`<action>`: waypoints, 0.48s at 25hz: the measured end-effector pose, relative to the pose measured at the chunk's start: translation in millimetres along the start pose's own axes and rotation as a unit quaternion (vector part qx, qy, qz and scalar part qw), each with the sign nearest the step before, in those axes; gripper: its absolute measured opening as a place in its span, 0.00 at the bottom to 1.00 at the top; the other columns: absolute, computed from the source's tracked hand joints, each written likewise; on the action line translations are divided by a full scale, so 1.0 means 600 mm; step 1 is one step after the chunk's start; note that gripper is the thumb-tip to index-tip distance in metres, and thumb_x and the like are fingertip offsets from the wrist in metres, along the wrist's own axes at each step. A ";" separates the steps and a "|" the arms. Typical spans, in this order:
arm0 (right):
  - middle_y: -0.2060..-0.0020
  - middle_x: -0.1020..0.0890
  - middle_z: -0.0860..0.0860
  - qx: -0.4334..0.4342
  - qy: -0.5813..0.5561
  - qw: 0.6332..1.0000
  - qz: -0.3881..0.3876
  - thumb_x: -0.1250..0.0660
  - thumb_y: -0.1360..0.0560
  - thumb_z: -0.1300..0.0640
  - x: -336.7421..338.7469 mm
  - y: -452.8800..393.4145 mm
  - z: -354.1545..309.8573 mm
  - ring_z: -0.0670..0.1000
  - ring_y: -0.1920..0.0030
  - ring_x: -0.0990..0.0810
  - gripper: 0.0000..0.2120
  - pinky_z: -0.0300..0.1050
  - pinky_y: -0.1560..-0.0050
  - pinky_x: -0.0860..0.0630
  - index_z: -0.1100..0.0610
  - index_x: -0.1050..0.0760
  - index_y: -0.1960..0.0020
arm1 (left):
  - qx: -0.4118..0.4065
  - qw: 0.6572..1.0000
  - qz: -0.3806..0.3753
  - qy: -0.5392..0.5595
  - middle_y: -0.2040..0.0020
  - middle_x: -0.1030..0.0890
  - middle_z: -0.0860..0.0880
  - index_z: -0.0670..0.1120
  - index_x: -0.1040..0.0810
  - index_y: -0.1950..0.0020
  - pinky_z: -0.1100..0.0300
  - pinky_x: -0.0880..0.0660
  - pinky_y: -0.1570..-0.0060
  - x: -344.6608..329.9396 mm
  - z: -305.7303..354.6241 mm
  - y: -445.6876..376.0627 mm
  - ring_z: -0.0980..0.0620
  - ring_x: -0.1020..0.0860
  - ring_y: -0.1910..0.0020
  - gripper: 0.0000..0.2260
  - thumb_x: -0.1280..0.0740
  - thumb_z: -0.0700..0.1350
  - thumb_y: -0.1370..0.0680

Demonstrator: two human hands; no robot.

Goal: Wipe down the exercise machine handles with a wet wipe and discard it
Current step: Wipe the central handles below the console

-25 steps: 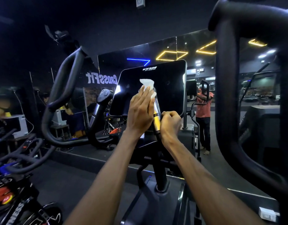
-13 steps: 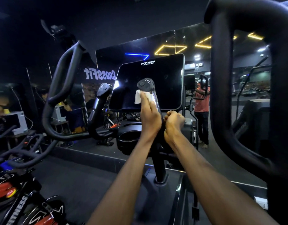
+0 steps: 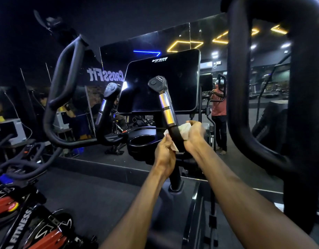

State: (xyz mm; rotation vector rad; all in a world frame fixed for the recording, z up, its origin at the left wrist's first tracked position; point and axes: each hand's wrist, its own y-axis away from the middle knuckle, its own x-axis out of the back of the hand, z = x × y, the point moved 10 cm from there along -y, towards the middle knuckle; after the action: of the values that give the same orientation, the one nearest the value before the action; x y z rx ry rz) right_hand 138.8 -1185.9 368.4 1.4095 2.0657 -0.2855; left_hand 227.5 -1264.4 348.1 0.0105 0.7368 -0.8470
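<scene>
A: Where was the wet wipe (image 3: 185, 129)?
B: White, crumpled, wrapped around the black lower section of the near handle (image 3: 165, 106), below its two metallic sensor bands. Part stuck out on each side of the post.
A: Handle pose?
B: Tilted, leaning up and left, capped by a rounded black button head in front of the console. Second handle (image 3: 108, 99) stood to the left, same build, tilted, bare.

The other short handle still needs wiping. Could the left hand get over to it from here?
Probably yes: the left hand sits low beside the wipe, and the left handle stands unobstructed nearby.
</scene>
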 end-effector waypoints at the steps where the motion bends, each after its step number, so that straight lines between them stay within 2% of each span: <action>1: 0.61 0.19 0.59 0.001 0.006 1.000 -0.010 0.37 0.28 0.62 0.003 0.001 0.001 0.58 0.62 0.20 0.07 0.51 0.62 0.20 0.57 0.21 0.62 | -0.013 1.000 -0.010 -0.003 0.47 0.16 0.42 0.41 0.19 0.46 0.49 0.27 0.34 0.001 0.000 0.000 0.46 0.19 0.45 0.16 0.45 0.45 0.15; 3: 0.60 0.18 0.58 0.039 0.029 0.998 -0.047 0.35 0.27 0.63 -0.001 0.004 -0.007 0.57 0.60 0.19 0.07 0.50 0.59 0.19 0.57 0.20 0.61 | -0.027 0.999 -0.009 -0.018 0.53 0.15 0.45 0.43 0.19 0.48 0.55 0.21 0.46 0.008 -0.004 -0.003 0.49 0.17 0.53 0.15 0.45 0.45 0.15; 5: 0.62 0.18 0.55 0.133 0.103 0.980 -0.101 0.36 0.24 0.66 -0.014 0.013 -0.031 0.53 0.60 0.20 0.10 0.46 0.57 0.21 0.57 0.20 0.61 | -0.052 0.990 0.025 -0.127 0.57 0.19 0.45 0.44 0.22 0.51 0.53 0.23 0.52 0.030 -0.016 -0.004 0.48 0.22 0.57 0.13 0.44 0.44 0.16; 6: 0.61 0.18 0.54 0.173 0.159 0.963 -0.133 0.38 0.23 0.67 -0.022 0.021 -0.036 0.52 0.58 0.19 0.12 0.46 0.54 0.22 0.57 0.19 0.60 | -0.065 0.977 0.038 -0.200 0.55 0.22 0.44 0.45 0.23 0.52 0.49 0.23 0.51 0.043 -0.024 -0.005 0.46 0.24 0.56 0.11 0.43 0.43 0.16; 8: 0.55 0.16 0.58 0.195 0.259 0.927 -0.187 0.39 0.20 0.65 -0.028 0.029 -0.018 0.56 0.53 0.18 0.12 0.51 0.45 0.22 0.59 0.18 0.55 | -0.087 0.949 0.043 -0.300 0.52 0.26 0.46 0.47 0.24 0.56 0.40 0.25 0.47 0.064 -0.026 -0.005 0.46 0.26 0.52 0.10 0.40 0.40 0.17; 9: 0.52 0.15 0.61 0.189 0.285 0.917 -0.205 0.40 0.19 0.64 -0.025 0.029 -0.005 0.59 0.50 0.17 0.11 0.55 0.41 0.22 0.61 0.18 0.51 | -0.099 0.942 0.042 -0.318 0.53 0.24 0.49 0.49 0.23 0.57 0.41 0.25 0.51 0.070 -0.018 -0.006 0.50 0.25 0.54 0.10 0.39 0.41 0.17; 10: 0.49 0.16 0.64 0.190 0.298 0.911 -0.215 0.41 0.18 0.65 -0.019 0.027 0.004 0.60 0.48 0.17 0.11 0.57 0.38 0.23 0.63 0.19 0.47 | -0.109 0.939 0.042 -0.323 0.56 0.21 0.53 0.50 0.21 0.58 0.48 0.24 0.57 0.072 -0.008 -0.007 0.54 0.23 0.57 0.09 0.36 0.43 0.18; 12: 0.48 0.16 0.61 0.240 0.350 0.883 -0.202 0.40 0.20 0.70 -0.003 0.027 -0.001 0.57 0.45 0.18 0.12 0.55 0.36 0.24 0.63 0.19 0.45 | -0.112 0.947 0.074 -0.291 0.59 0.16 0.53 0.52 0.20 0.53 0.61 0.23 0.60 0.084 0.004 -0.006 0.57 0.19 0.59 0.02 0.30 0.45 0.22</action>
State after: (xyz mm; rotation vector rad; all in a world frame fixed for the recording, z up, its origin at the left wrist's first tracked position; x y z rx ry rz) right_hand 153.5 -1180.6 372.4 1.4788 3.0647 -0.5503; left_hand 248.4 -1301.6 321.0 -0.3704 0.2631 -0.5734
